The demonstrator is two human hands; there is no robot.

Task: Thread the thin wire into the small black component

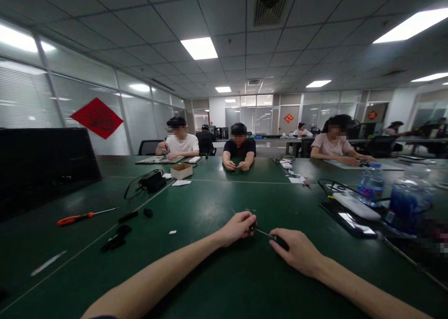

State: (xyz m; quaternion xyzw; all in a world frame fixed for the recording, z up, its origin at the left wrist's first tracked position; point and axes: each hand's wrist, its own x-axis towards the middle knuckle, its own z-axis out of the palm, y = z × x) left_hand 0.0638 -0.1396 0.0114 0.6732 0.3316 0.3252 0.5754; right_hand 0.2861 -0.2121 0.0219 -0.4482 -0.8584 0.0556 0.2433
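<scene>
And here I am, watching from my end: both hands are out over the green table, right at near centre! The right hand is wrapped round the dark handle of a slim tool, its thin shaft running left across the gap. At the other end of that shaft, the left hand pinches a small dark part. The shaft reaches it, though I can't tell whether it sits inside or merely touches; the fingers hide the join.

Over on the left, I've got an orange screwdriver lying with its tip to the right, black pieces scattered just nearer, and a white scrap between those and the left arm. Farther back sit a black case with a looped cord and an open box to its right. A dark monitor fills the far left.

Swing right: a phone lies flat, a white device beside it, two bottles standing close by. Across the far side, three people sit: white shirt left, dark shirt centre, pink shirt right!
</scene>
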